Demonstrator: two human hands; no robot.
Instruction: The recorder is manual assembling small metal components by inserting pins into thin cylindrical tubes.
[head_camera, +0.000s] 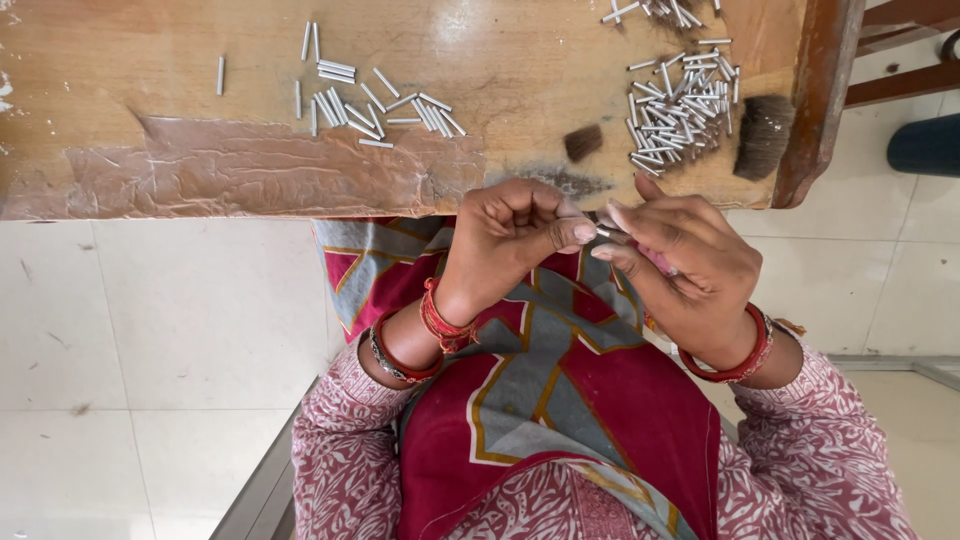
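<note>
My left hand (505, 240) is curled, its thumb and forefinger pinching a small silver metal tube (603, 232) just in front of the table edge. My right hand (680, 265) meets it fingertip to fingertip; its forefinger and thumb touch the same tube. A small pink object (660, 262) is tucked against that hand's palm, mostly hidden. Both hands hover over my lap, above a red, grey and yellow patterned cloth (560, 400). Red bangles circle both wrists.
The wooden table (200, 60) bears a spread group of silver tubes (375, 100) and a denser pile (680, 105) at the right. Two dark bristle tufts (583, 142) (765, 135) lie near the pile. A wooden chair frame (900, 60) stands at the right over tiled floor.
</note>
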